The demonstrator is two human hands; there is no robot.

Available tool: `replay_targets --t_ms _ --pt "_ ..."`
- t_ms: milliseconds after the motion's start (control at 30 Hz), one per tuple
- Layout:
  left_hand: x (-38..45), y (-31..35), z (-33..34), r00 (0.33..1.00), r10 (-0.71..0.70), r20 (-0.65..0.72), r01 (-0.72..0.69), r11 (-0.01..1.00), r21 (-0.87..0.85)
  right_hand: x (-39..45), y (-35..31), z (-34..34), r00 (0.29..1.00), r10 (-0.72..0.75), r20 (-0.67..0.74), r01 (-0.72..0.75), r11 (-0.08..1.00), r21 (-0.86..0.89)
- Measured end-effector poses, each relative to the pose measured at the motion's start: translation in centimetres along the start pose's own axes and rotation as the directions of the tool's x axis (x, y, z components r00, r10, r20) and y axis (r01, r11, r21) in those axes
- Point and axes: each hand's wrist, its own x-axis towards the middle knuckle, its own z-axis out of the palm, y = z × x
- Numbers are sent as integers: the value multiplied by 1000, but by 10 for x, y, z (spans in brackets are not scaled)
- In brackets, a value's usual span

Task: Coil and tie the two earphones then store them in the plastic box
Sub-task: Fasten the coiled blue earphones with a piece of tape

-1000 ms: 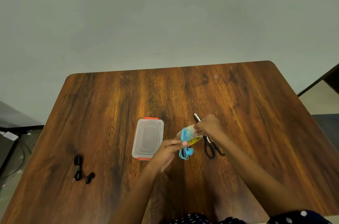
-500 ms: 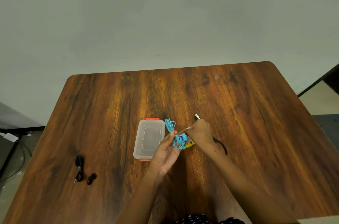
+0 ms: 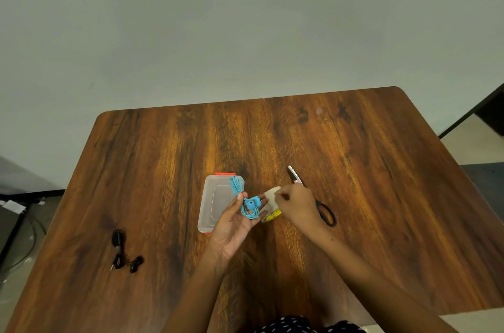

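Coiled blue earphone cable, now raised in the left hand, is gripped; at 3 o'clock, tape roll is pinched by the right hand, so tying is judged next.

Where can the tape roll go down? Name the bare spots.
Bare wood lies along the table's far half beyond the plastic box and scissors, and between the black earphones and the box. It is crowded round both hands, the box, tape roll and scissors.
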Motion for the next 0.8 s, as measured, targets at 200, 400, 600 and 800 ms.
replay_targets --t_ms 200,400,600,800 --pt "-7 3 -11 996 -86 38 88 995 -37 1 64 -5 972 198 -125 -211 973 -98" --pt "-10 5 -21 996 -84 38 86 995 -54 4 104 14 962 265 -71 -270 877 -398" --pt "-13 3 -24 997 -74 28 75 996 -48 10 114 9 966 258 30 -228 899 -373" --pt "-16 -1 -28 998 -52 33 54 998 -39 18 111 -23 873 333 356 -459 805 375"
